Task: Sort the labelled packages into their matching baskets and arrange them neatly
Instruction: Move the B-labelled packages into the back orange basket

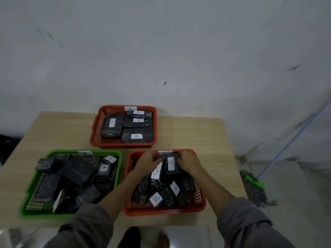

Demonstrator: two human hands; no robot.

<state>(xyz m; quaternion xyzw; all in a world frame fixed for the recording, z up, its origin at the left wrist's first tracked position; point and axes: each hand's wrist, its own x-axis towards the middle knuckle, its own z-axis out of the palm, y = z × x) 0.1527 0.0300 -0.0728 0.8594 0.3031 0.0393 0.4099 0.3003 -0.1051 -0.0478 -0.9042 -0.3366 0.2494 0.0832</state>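
Red near basket (201,199), lower centre of frame, on bench (188,133): our left hand (148,161) and right hand (188,161) pinch top edge of B-labelled package (172,165). We lift clear, carry to far red B basket (95,133), lay flat, label up.

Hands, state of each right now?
Left hand: fingers curled, pinching a C-labelled package.
Right hand: gripping a B-labelled package.
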